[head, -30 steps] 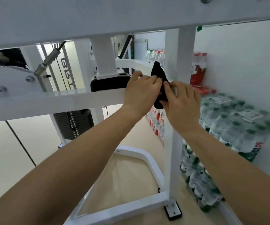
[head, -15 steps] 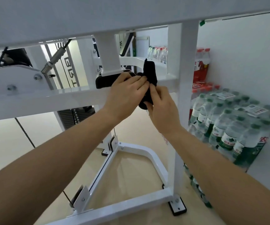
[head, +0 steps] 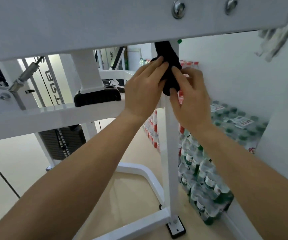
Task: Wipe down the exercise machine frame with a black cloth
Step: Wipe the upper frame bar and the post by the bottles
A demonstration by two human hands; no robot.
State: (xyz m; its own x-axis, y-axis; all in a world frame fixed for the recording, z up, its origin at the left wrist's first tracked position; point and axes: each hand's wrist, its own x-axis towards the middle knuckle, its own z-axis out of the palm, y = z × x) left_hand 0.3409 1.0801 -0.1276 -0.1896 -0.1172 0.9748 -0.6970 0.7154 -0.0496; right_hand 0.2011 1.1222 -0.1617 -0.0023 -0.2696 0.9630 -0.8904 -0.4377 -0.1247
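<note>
A black cloth (head: 169, 70) is wrapped around the white upright post (head: 170, 153) of the exercise machine frame, just under the wide top beam (head: 87, 23). My left hand (head: 143, 87) presses the cloth from the left side of the post. My right hand (head: 191, 97) pinches it from the right, thumb over its lower end. Both hands hold the cloth against the post. The cloth's upper end runs up behind the top beam.
A white crossbar (head: 53, 116) runs left from the post, with a black pad (head: 97, 98) on it. A black weight stack (head: 61, 142) stands below. Packs of water bottles (head: 209, 170) are stacked by the right wall. The frame's base tube (head: 139, 170) lies on the floor.
Both hands have moved the cloth from the crossbar joint up along the upright post, close under the top beam. The view has shifted, so the beam's bolts now show.
</note>
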